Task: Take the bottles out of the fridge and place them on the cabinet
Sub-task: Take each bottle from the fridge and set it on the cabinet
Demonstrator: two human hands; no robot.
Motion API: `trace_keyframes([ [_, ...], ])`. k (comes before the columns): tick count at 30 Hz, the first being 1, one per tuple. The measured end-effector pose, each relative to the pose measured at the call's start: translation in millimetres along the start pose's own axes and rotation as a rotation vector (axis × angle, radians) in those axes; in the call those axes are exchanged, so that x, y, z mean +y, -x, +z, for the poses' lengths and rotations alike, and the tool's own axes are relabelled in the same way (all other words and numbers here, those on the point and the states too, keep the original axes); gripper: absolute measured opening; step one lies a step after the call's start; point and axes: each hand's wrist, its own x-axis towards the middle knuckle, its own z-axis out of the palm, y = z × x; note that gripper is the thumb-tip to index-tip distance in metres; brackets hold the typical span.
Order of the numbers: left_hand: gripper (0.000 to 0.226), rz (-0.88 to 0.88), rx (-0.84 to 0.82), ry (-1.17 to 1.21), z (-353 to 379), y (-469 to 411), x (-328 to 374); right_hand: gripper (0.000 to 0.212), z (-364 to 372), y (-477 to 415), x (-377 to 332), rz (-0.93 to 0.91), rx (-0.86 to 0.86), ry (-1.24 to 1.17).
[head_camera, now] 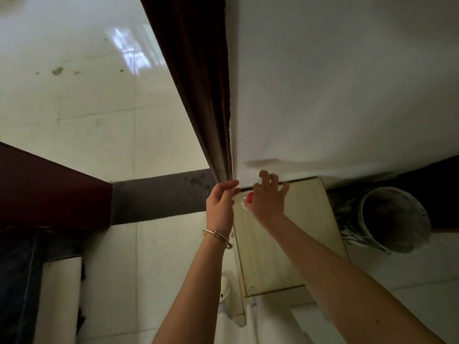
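A small clear plastic bottle (246,201) with a round red cap stands at the far left corner of the cabinet (298,232). The cabinet's flat top is pale yellowish wood with a faint grain. The right hand (269,201) arches over the bottle, its fingers (263,175) bent and spread apart. The palm hides most of the bottle, so I cannot tell whether the hand actually grips it.

The left hand (219,207) is just beside it, fingers (229,184) slack and close together and holding nothing. Their tips are at the lower end of a dark brown door frame (198,83). A thin metal bangle (217,235) circles that wrist.

The cabinet backs onto a matt white wall (347,83). To its right stands a round bucket (363,214), smeared with white paint and dark inside. The floor (87,108) is glossy cream tile, spotted with stains.
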Motion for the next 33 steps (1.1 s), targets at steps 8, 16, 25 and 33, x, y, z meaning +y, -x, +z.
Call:
trace_keyframes([
  [8, 0.026, -0.020, 0.031, -0.005, 2, -6, -5, 0.036, 14, -6, 10, -0.039, -0.174, -0.034],
  [16, 0.028, -0.024, 0.037, -0.005, 10, -4, -6, 0.037, 5, 0, 7, -0.060, 0.010, 0.006],
  [25, 0.027, -0.004, 0.048, 0.002, 7, 11, 6, 0.024, -22, 9, 10, -0.108, -0.045, -0.142],
  [33, 0.028, 0.012, 0.027, 0.025, 8, 41, 27, 0.030, -81, 39, 16, -0.046, 0.060, -0.372],
])
